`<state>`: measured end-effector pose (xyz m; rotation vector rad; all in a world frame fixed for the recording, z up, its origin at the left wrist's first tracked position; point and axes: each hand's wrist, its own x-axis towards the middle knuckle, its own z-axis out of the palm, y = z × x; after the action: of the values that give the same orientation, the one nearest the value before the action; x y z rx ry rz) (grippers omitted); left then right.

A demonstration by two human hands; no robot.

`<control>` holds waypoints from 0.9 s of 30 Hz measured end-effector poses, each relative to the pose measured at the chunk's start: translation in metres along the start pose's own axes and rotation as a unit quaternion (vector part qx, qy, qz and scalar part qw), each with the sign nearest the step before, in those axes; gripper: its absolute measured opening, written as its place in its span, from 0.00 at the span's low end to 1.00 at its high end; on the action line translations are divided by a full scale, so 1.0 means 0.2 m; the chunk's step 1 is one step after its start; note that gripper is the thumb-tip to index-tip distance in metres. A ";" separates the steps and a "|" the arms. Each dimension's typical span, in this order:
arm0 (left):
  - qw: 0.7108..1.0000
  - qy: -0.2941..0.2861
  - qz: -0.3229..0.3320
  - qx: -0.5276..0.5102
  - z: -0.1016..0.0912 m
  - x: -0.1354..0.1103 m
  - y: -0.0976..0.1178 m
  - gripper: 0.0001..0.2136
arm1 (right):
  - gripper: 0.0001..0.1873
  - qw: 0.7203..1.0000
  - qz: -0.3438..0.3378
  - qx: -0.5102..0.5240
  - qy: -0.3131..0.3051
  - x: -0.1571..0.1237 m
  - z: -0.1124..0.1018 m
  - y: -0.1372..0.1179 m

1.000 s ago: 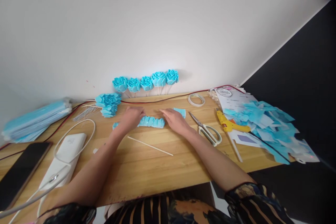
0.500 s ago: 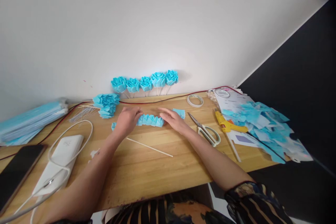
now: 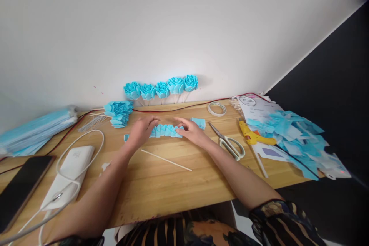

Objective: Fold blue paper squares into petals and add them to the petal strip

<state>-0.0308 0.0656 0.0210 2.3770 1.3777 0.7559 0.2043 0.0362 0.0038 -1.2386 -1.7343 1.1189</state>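
Observation:
A pleated strip of light-blue paper petals [image 3: 165,130] lies along the middle of the wooden table [image 3: 173,184]. My left hand [image 3: 142,130] grips its left end with curled fingers. My right hand [image 3: 190,130] pinches its right end between thumb and fingers. A thin white stick [image 3: 165,160] lies on the table just in front of both hands. A small loose blue piece [image 3: 198,123] sits right behind my right hand.
Several finished blue paper roses [image 3: 161,89] lean on the wall, another stack [image 3: 118,112] left of them. Scissors [image 3: 229,142], yellow glue gun [image 3: 253,137], tape roll [image 3: 216,109] and blue scraps [image 3: 291,134] lie right. Power bank [image 3: 70,173], phone [image 3: 21,188], masks [image 3: 34,130] lie left.
Both hands have shifted from lying flat over the strip's ends to gripping them, and the strip is pushed slightly shorter between them.

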 end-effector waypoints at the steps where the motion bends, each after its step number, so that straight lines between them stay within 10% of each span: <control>1: 1.000 0.000 -0.006 -0.021 0.00 0.00 0.00 0.15 | 0.28 1.000 -0.002 -0.001 0.002 0.00 0.00 0.00; 27: 0.987 -0.033 -0.007 -0.159 -0.01 -0.01 0.06 0.14 | 0.29 0.999 0.001 -0.051 0.015 -0.02 0.00 -0.04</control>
<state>-0.0243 0.0586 0.0270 2.1228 1.1489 0.8181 0.2029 0.0314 0.0115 -1.3132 -1.7873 1.0191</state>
